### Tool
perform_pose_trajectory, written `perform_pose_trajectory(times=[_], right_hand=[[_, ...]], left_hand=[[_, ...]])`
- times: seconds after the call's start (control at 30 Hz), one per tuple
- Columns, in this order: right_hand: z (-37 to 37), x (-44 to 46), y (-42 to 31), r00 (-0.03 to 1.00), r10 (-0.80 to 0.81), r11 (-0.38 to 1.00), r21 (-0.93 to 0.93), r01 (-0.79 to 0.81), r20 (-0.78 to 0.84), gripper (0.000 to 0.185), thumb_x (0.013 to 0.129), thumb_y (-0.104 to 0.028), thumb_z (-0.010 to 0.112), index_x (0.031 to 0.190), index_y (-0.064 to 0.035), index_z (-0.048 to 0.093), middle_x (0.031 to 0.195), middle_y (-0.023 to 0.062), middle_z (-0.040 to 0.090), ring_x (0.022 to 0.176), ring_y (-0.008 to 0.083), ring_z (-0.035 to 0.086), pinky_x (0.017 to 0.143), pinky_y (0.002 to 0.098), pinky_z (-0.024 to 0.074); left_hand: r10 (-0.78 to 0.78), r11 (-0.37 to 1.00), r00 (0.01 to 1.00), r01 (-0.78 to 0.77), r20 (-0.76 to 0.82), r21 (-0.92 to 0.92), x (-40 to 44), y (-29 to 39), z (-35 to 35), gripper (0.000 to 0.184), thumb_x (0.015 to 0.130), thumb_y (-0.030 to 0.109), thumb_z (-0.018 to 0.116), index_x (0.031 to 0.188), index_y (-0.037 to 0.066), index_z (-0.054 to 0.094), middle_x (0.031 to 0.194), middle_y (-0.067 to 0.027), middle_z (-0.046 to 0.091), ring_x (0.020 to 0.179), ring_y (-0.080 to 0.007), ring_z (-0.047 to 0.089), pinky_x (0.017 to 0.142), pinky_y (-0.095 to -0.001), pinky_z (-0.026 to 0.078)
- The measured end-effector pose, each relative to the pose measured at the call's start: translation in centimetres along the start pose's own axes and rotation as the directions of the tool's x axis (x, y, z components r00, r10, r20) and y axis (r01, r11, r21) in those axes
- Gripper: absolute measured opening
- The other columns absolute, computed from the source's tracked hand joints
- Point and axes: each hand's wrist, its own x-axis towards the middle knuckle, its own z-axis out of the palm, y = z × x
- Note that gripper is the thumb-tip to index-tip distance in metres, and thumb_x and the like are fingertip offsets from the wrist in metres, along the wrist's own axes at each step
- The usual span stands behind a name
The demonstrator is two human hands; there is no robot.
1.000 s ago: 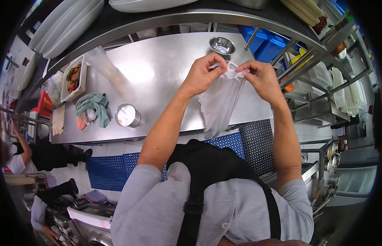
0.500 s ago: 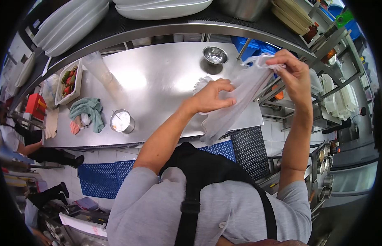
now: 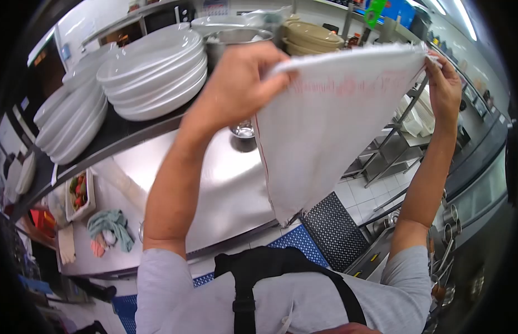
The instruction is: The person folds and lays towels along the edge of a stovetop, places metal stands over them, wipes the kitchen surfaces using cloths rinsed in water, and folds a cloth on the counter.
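Observation:
A thin white cloth [image 3: 326, 128] with faint red lettering and a red line down one side hangs spread out in front of me. My left hand [image 3: 242, 83] is closed on its upper left edge, thumb towards me. At its upper right corner, the fingers of my right hand [image 3: 445, 89] pinch the fabric. The cloth's lower end tapers down past the table's front edge. Behind it and my left forearm, a small metal bowl [image 3: 243, 130] is partly hidden on the steel table [image 3: 220, 206].
Stacked white oval dishes [image 3: 153, 78] line the shelf [image 3: 136, 131] above the table. On the table's left are a white basket [image 3: 81, 195] of peppers and a crumpled green cloth [image 3: 111, 225]. A wire rack [image 3: 387, 145] stands right; a black mat [image 3: 337, 228] covers floor below.
Both hands have moved, the left one up to the cloth's top edge. The bunched cloth is now raised and stretched open between them. My view has tilted up towards the shelf.

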Motion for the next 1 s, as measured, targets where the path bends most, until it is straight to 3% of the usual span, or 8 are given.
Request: perform_pose_trajectory(times=[0.03,0.17,0.2,0.4,0.5,0.53,0.67,1.0], right_hand=[[-0.9,0.6,-0.8,1.000,-0.012,0.999,-0.041,0.012,-0.007,0.027,0.100,-0.008,0.066,0.124,0.0039,0.069,0.116,0.0085,0.071,0.106,0.0125,0.065,0.098,0.0270,0.0501],[-5.0,2.0,-3.1,0.998,-0.022,0.978,-0.210,0.011,-0.051,0.028,0.101,-0.009,0.065,0.125,0.0038,0.068,0.115,0.0077,0.071,0.106,0.0128,0.065,0.097,0.0269,0.0508],[-5.7,2.2,-4.0,0.998,-0.010,0.971,-0.238,-0.004,-0.055,0.028,0.101,-0.010,0.065,0.125,0.0035,0.068,0.115,0.0073,0.071,0.106,0.0127,0.065,0.098,0.0270,0.0507],[-10.1,2.1,-4.2,0.999,0.053,0.900,-0.434,-0.045,0.006,0.036,0.097,-0.015,0.071,0.129,0.0010,0.065,0.119,0.0059,0.070,0.109,0.0122,0.065,0.101,0.0283,0.0501],[-7.1,0.4,-6.2,0.999,-0.054,0.891,-0.452,0.048,0.000,0.022,0.098,-0.007,0.067,0.112,0.0089,0.070,0.090,0.0135,0.072,0.076,0.0201,0.067,0.072,0.0309,0.0570],[-7.8,0.0,-6.6,0.997,0.020,0.825,-0.562,-0.056,-0.070,0.020,0.094,-0.012,0.072,0.109,0.0012,0.074,0.096,0.0040,0.074,0.088,0.0114,0.067,0.084,0.0271,0.0530],[-8.4,-1.2,-7.2,0.998,-0.011,0.818,-0.574,-0.031,-0.069,0.016,0.094,-0.011,0.072,0.102,0.0030,0.074,0.087,0.0037,0.072,0.079,0.0100,0.066,0.077,0.0264,0.0535],[-10.1,-2.7,-7.2,0.983,0.151,0.925,-0.337,-0.177,-0.100,0.017,0.093,-0.011,0.074,0.103,0.0022,0.073,0.090,0.0080,0.073,0.073,0.0139,0.069,0.071,0.0279,0.0578]], left_hand=[[0.101,0.978,0.994,-0.093,-0.029,0.185,2.2,0.6,-0.7,0.012,0.091,0.011,0.072,0.093,-0.001,0.073,0.079,0.0011,0.065,0.077,-0.0077,0.058,0.073,-0.0239,0.049],[0.075,0.996,0.994,-0.078,0.078,0.038,9.4,1.7,-2.3,0.026,0.089,0.019,0.078,0.107,0.001,0.078,0.086,-0.0019,0.072,0.078,-0.0111,0.064,0.078,-0.0265,0.052],[-0.171,0.981,0.956,0.188,0.239,-0.049,10.7,4.5,-3.0,0.014,0.094,0.018,0.078,0.103,0.007,0.080,0.084,-0.0018,0.074,0.075,-0.0083,0.063,0.071,-0.0253,0.050],[-0.171,0.971,0.844,0.057,0.508,0.231,13.7,7.5,-1.2,0.019,0.089,0.017,0.082,0.100,0.002,0.079,0.086,-0.0025,0.075,0.074,-0.0096,0.064,0.069,-0.0269,0.050],[-0.057,0.983,0.807,-0.058,0.588,0.175,14.5,2.2,2.2,0.030,0.089,0.019,0.078,0.112,0.001,0.078,0.092,-0.0032,0.074,0.081,-0.0117,0.067,0.082,-0.0266,0.054],[-0.046,0.997,0.794,-0.003,0.606,0.079,14.4,1.6,3.0,0.033,0.087,0.018,0.079,0.112,-0.002,0.076,0.094,-0.0056,0.074,0.084,-0.0121,0.069,0.086,-0.0270,0.055],[-0.040,0.955,0.786,0.212,0.618,-0.208,14.0,0.8,5.8,0.041,0.084,0.020,0.082,0.113,-0.008,0.074,0.096,-0.0130,0.075,0.085,-0.0171,0.071,0.089,-0.0313,0.057],[-0.069,0.989,0.953,0.105,0.295,-0.107,15.8,-0.6,7.3,0.058,0.070,0.046,0.095,0.099,0.001,0.076,0.089,-0.0078,0.072,0.086,-0.0171,0.068,0.088,-0.0314,0.050]])
